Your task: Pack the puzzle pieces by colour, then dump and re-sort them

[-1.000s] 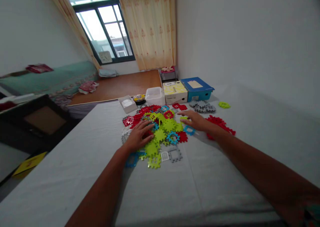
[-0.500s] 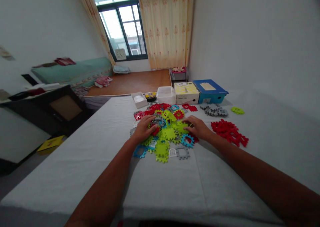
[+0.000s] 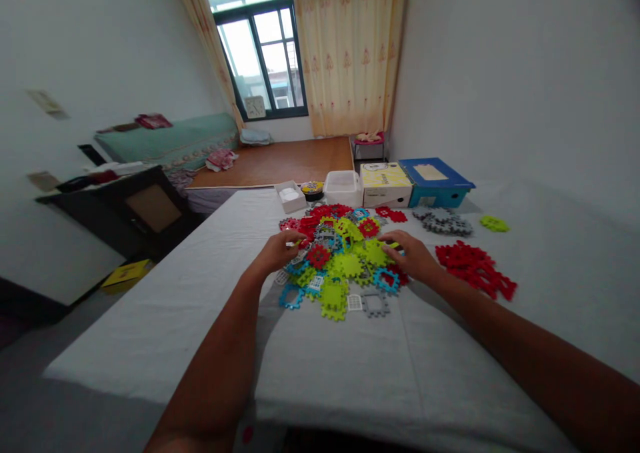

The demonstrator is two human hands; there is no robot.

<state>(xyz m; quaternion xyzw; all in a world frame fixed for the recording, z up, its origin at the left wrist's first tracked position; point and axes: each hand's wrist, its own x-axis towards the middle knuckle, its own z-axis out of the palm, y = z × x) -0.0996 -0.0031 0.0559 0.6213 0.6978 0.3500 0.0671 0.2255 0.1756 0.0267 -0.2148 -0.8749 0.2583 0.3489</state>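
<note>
A heap of flat, notched-edge plastic building pieces in lime green (image 3: 349,265), red (image 3: 319,256), blue (image 3: 387,280) and grey (image 3: 375,304) lies mid-table. At the heap's left edge is my left hand (image 3: 277,252), raised a little, thumb and fingers drawn together. A bit of green shows at its fingertips, too small to make out. My right hand (image 3: 411,253) is at the right side of the heap, its thumb and fingers closed around the edge of a lime-green building piece (image 3: 395,244). Small white window-frame pieces (image 3: 355,302) lie at the heap's near edge.
Right of the heap lie separate piles of grey pieces (image 3: 444,222) and red pieces (image 3: 473,266), plus a few lime-green pieces (image 3: 495,224). Behind stand a white box (image 3: 291,198), a clear tub (image 3: 343,188), a yellow-white box (image 3: 386,184) and a blue box (image 3: 436,181).
My left hand has lifted off the heap and moved toward its left edge, its fingers closing. My right hand stays by the lime-green pieces. The view has shifted slightly left.
</note>
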